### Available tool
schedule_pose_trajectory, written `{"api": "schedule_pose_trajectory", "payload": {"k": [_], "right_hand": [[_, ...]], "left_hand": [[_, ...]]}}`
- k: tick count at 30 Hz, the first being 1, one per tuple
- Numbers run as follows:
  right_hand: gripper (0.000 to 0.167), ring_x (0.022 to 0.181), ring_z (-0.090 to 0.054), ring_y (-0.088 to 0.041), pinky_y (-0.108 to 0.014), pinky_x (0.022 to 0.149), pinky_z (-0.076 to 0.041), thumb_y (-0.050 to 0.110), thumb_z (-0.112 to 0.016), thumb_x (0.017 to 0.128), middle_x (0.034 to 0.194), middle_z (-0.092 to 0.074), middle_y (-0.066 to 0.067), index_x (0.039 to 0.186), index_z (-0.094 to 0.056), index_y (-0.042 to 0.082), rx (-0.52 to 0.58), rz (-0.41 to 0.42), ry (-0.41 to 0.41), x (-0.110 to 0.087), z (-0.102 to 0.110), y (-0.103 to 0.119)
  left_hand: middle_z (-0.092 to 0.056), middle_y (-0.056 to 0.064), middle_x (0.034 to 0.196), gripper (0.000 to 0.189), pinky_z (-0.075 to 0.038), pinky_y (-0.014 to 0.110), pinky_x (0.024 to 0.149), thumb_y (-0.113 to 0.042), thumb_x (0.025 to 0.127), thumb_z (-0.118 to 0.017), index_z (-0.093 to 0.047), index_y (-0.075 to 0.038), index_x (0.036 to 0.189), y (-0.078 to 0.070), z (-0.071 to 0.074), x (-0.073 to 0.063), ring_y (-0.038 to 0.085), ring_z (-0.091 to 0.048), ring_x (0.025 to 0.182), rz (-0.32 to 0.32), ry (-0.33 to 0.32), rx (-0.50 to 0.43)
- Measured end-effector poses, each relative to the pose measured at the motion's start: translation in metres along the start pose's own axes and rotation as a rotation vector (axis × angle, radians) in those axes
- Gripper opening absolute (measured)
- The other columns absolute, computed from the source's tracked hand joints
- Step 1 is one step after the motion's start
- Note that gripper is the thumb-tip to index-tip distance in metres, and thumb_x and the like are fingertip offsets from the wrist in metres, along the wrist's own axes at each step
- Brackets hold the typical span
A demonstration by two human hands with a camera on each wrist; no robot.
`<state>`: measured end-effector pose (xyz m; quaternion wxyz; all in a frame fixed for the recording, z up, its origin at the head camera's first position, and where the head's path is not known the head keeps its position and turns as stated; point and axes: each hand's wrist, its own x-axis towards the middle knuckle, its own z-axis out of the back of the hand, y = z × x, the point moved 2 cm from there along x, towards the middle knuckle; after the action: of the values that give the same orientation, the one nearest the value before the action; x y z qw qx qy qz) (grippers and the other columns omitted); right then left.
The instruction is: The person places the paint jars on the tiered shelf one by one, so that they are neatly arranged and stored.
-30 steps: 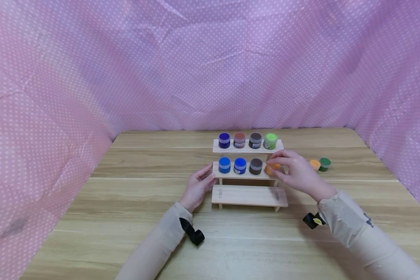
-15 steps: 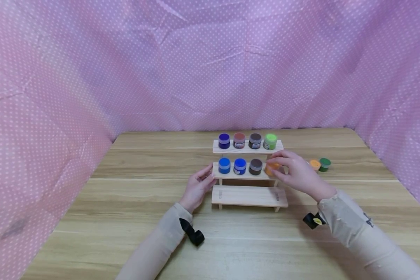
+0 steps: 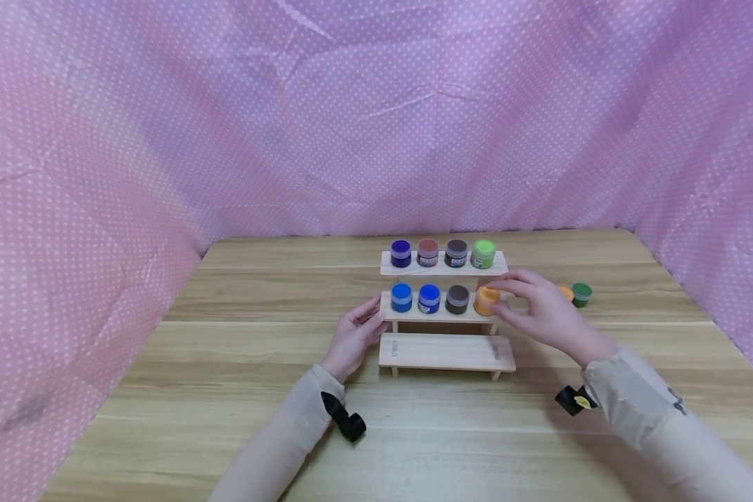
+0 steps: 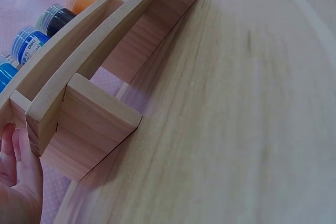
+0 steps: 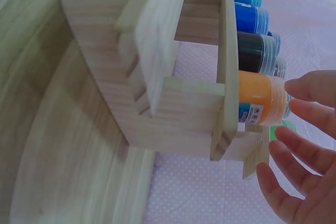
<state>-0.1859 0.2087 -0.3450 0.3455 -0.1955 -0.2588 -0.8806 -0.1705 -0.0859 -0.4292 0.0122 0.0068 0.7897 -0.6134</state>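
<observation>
Left grip (image 3: pixel 354 336) pinching tiered pale-wood rack (image 3: pixel 445 351); right grip (image 3: pixel 542 311) hanging parted, empty, by round orange plastic jar (image 3: pixel 486 301), seeming light, rigid, best side-pinched.

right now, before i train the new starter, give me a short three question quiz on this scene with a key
1. How many jars stand on the middle shelf?
2. Which jar on that shelf is nearest the right hand's fingertips: a) the dark one, b) the orange jar, c) the light blue one?
3. True or false: the left hand is at that shelf's left end.

Key: 1. Four; 2. b; 3. True.
</observation>
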Motion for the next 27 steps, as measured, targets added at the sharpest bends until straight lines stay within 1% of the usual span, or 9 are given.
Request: {"api": "schedule_pose_trajectory", "payload": {"k": [3,6,8,10,16,19,21,24,27], "right_hand": [[0.030,0.097,-0.061,-0.030,-0.046,0.076,-0.056,0.007,-0.076,0.077,0.106,-0.064,-0.012,0.106,-0.069,0.004,-0.025,0.019,-0.028,-0.004,0.002,-0.002],[0.032,0.092,-0.063,-0.026,-0.036,0.066,-0.056,0.005,-0.077,0.075,0.105,-0.064,-0.011,0.106,-0.069,0.005,-0.051,0.035,-0.057,-0.008,0.003,-0.005],[0.034,0.088,-0.062,-0.024,-0.029,0.059,-0.053,0.003,-0.078,0.073,0.103,-0.064,-0.011,0.106,-0.070,0.005,-0.053,0.043,-0.071,-0.010,0.004,-0.007],[0.034,0.084,-0.061,-0.021,-0.024,0.054,-0.050,0.002,-0.078,0.072,0.102,-0.064,-0.011,0.105,-0.070,0.004,-0.049,0.048,-0.080,-0.013,0.004,-0.009],[0.033,0.078,-0.059,-0.016,-0.022,0.058,-0.055,-0.001,-0.078,0.070,0.097,-0.064,-0.007,0.101,-0.070,0.003,-0.059,0.053,-0.102,-0.021,0.007,-0.016],[0.035,0.080,-0.058,-0.015,-0.013,0.063,-0.050,-0.002,-0.079,0.068,0.097,-0.064,-0.007,0.101,-0.070,0.004,-0.073,0.061,-0.120,-0.025,0.008,-0.022],[0.037,0.082,-0.058,-0.016,-0.007,0.068,-0.046,-0.003,-0.079,0.065,0.098,-0.065,-0.008,0.100,-0.070,0.004,-0.077,0.065,-0.137,-0.028,0.010,-0.026],[0.039,0.083,-0.058,-0.017,-0.002,0.074,-0.041,-0.006,-0.080,0.062,0.097,-0.065,-0.009,0.099,-0.070,0.003,-0.075,0.065,-0.163,-0.032,0.014,-0.032],[0.040,0.082,-0.057,-0.008,0.001,0.075,-0.042,-0.008,-0.081,0.060,0.095,-0.066,-0.009,0.097,-0.071,0.002,-0.066,0.055,-0.184,-0.035,0.019,-0.037]], "left_hand": [[-0.057,0.008,0.115,0.045,-0.054,0.023,0.089,0.002,0.094,-0.051,-0.044,0.000,0.138,0.000,0.000,0.000,0.006,-0.059,0.092,0.011,-0.006,0.008],[-0.056,0.007,0.115,0.045,-0.053,0.024,0.091,0.001,0.094,-0.052,-0.044,-0.002,0.138,0.000,0.001,0.001,0.006,-0.059,0.092,0.023,-0.010,0.011],[-0.056,0.008,0.115,0.045,-0.053,0.025,0.092,0.000,0.095,-0.052,-0.044,-0.003,0.139,0.000,0.001,0.001,0.007,-0.059,0.094,0.027,-0.009,0.018],[-0.055,0.009,0.117,0.044,-0.052,0.026,0.093,-0.001,0.095,-0.052,-0.044,-0.003,0.139,0.000,0.001,0.001,0.008,-0.059,0.095,0.027,-0.007,0.027],[-0.053,0.016,0.126,0.044,-0.053,0.026,0.092,-0.001,0.095,-0.052,-0.045,-0.003,0.138,0.001,0.001,0.001,0.007,-0.059,0.096,0.022,-0.004,0.033],[-0.052,0.018,0.129,0.045,-0.053,0.024,0.090,0.002,0.094,-0.051,-0.044,-0.002,0.138,0.000,0.000,0.002,0.006,-0.060,0.095,0.015,-0.003,0.025],[-0.053,0.018,0.127,0.045,-0.054,0.023,0.089,0.003,0.094,-0.051,-0.044,-0.002,0.138,0.000,0.000,0.001,0.005,-0.060,0.093,0.016,-0.006,0.011],[-0.055,0.017,0.124,0.045,-0.054,0.023,0.088,0.004,0.094,-0.051,-0.044,-0.001,0.138,0.000,0.000,0.001,0.005,-0.060,0.092,0.017,-0.011,0.001],[-0.055,0.017,0.125,0.045,-0.054,0.023,0.089,0.003,0.094,-0.051,-0.044,-0.001,0.138,0.000,0.001,0.002,0.005,-0.060,0.093,0.017,-0.009,0.008]]}}
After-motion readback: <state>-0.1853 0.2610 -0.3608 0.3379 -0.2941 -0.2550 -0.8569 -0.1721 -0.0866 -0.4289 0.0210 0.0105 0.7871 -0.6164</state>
